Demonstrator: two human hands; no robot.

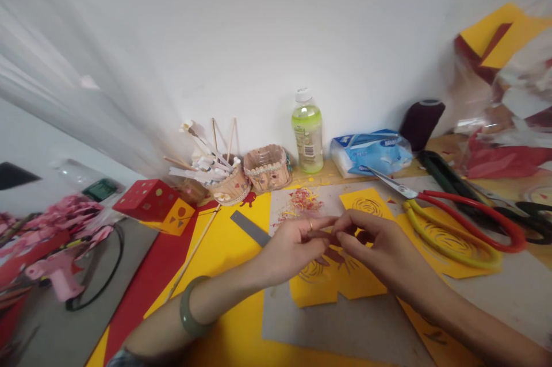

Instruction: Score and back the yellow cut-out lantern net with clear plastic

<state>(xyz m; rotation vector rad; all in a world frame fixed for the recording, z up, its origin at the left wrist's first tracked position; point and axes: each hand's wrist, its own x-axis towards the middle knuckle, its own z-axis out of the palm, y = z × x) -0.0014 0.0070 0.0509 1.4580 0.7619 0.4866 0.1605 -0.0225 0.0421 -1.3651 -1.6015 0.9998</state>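
Note:
My left hand (pixel 302 245), with a ring on one finger and a green bangle on the wrist, meets my right hand (pixel 366 233) at the fingertips. Both are closed in a pinch, and whatever lies between them is too small or hidden to name. Beneath them are yellow paper pieces (pixel 317 292) with curved cut lines, resting on a grey board (pixel 302 324). Another cut yellow piece (pixel 366 200) lies just behind my right hand. A grey metal strip (pixel 249 228) sticks out from behind my left hand.
Red-and-yellow handled scissors (pixel 474 211) lie at right, near a tissue pack (pixel 373 151). A bottle (pixel 307 131), a small basket (pixel 268 174) and a holder of sticks (pixel 228 186) line the wall. At left are a red box (pixel 146 206) and a pink glue gun (pixel 56 272).

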